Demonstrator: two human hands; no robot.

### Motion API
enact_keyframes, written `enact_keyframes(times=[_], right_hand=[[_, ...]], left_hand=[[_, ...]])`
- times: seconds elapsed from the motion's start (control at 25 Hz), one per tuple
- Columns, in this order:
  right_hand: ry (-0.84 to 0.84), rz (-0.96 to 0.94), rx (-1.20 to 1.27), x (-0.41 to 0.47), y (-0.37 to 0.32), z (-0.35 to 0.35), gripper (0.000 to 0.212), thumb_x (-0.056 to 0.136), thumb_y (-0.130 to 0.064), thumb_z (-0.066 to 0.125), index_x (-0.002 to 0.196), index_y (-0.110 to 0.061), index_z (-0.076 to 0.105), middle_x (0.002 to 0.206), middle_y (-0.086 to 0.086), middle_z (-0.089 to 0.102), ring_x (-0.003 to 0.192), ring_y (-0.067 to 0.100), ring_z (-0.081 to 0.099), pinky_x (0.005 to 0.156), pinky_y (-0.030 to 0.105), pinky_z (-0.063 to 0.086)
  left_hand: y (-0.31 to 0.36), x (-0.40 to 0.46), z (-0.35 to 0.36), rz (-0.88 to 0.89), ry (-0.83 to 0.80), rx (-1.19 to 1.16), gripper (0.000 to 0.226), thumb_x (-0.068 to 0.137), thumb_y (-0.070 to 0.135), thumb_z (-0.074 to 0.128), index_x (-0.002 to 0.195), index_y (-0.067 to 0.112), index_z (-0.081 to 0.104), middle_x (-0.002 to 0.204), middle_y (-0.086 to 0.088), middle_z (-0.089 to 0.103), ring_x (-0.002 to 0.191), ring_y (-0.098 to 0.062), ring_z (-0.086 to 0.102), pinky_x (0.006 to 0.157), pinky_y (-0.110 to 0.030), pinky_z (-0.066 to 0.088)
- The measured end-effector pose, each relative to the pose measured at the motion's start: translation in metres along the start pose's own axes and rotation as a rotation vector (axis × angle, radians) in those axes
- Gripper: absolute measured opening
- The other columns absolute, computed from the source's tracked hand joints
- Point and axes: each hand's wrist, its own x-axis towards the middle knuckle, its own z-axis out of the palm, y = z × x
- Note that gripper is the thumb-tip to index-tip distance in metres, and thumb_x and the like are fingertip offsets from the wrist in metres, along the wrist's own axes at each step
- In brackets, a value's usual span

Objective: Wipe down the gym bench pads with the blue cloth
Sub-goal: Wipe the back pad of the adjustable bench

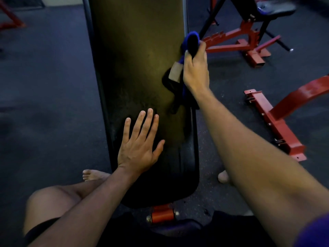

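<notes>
A long black bench pad [138,68] runs away from me down the middle of the view. My left hand [140,145] lies flat on its near part with the fingers spread. My right hand [195,68] grips a bunched blue cloth [191,39] at the pad's right edge. Part of the cloth sticks up above my fingers. A tan label [175,72] and a dark fold hang below my hand onto the pad.
Red steel frames [274,118] lie on the dark rubber floor to the right, and another bench with a black seat [274,8] stands at the top right. A red hinge bracket [162,213] sits at the pad's near end. My bare feet rest on either side.
</notes>
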Motion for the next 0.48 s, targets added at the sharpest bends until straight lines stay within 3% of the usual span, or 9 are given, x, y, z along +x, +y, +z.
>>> enact_keyframes(times=[0.08, 0.16, 0.36, 0.48], right_hand=[[-0.054, -0.051, -0.002, 0.002, 0.003, -0.004, 0.043, 0.102, -0.033, 0.042, 0.144, -0.024, 0.035, 0.128, 0.002, 0.049, 0.093, 0.002, 0.057, 0.08, 0.031, 0.054], [-0.117, -0.081, 0.016, -0.026, 0.019, -0.014, 0.047, 0.103, -0.032, 0.044, 0.148, -0.028, 0.033, 0.133, -0.002, 0.045, 0.092, -0.01, 0.054, 0.073, 0.014, 0.045], [-0.155, -0.038, -0.021, -0.151, 0.082, -0.037, 0.051, 0.099, -0.029, 0.05, 0.148, -0.025, 0.035, 0.15, -0.004, 0.037, 0.115, -0.004, 0.046, 0.09, 0.013, 0.037], [-0.193, 0.028, -0.027, -0.229, 0.121, -0.051, 0.052, 0.095, -0.041, 0.045, 0.145, -0.038, 0.032, 0.149, -0.005, 0.041, 0.129, 0.001, 0.046, 0.099, 0.012, 0.036]], left_hand=[[0.0, 0.001, -0.001, -0.005, -0.013, 0.002, 0.075, 0.102, 0.053, 0.037, 0.162, 0.011, 0.02, 0.171, -0.011, 0.011, 0.158, -0.028, 0.01, 0.125, -0.057, 0.01], [0.0, 0.0, 0.0, -0.002, -0.025, -0.005, 0.076, 0.102, 0.053, 0.037, 0.163, 0.011, 0.018, 0.171, -0.01, 0.008, 0.158, -0.028, 0.008, 0.125, -0.058, 0.01], [0.001, -0.001, 0.001, 0.0, -0.016, -0.022, 0.077, 0.101, 0.053, 0.039, 0.163, 0.011, 0.018, 0.171, -0.01, 0.009, 0.158, -0.028, 0.009, 0.125, -0.058, 0.012], [0.0, -0.001, 0.001, 0.002, -0.027, -0.012, 0.077, 0.102, 0.054, 0.036, 0.163, 0.011, 0.016, 0.171, -0.01, 0.007, 0.158, -0.028, 0.007, 0.125, -0.058, 0.012]])
